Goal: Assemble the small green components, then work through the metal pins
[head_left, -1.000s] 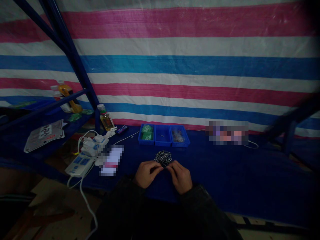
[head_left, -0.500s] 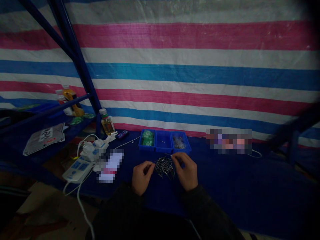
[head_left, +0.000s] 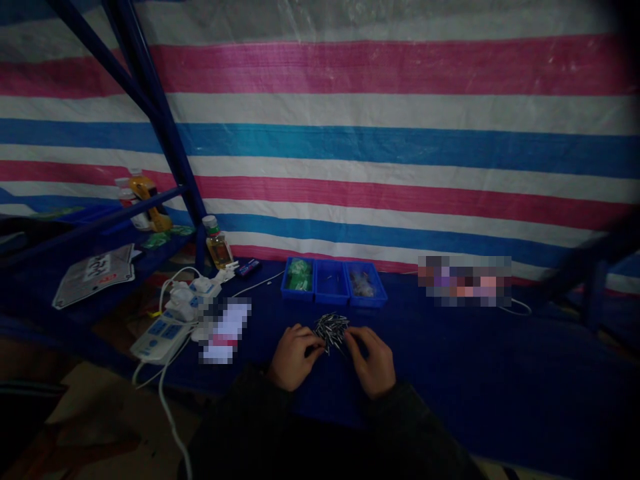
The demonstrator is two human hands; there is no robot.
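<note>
A small heap of thin, shiny dark metal pieces (head_left: 331,329) lies on the blue tabletop, too small to tell their exact kind. At its lower left edge, my left hand (head_left: 296,356) has thumb and forefinger brought together in a pinch. On the other side my right hand (head_left: 373,360) touches the heap's right edge, its thumb and fingertips also pressed close. Whatever either pinch holds is hidden. Just beyond the heap stand three joined blue trays: the left tray (head_left: 284,293) has green bagged items, the middle tray (head_left: 331,299) looks bare, and the right tray (head_left: 384,297) carries clear or greyish small pieces.
To the left are a white power strip (head_left: 161,339) with plugs and cables, a blurred phone-like slab (head_left: 227,331), a bottle of yellowish liquid (head_left: 219,248) and a small dark box (head_left: 249,267). A blue metal frame (head_left: 173,143) rises there. Blurred items (head_left: 465,281) sit back right.
My right hand has come down from the heap's upper right to its right edge. My left hand has moved slightly right and lower along the heap. The view has shifted slightly.
</note>
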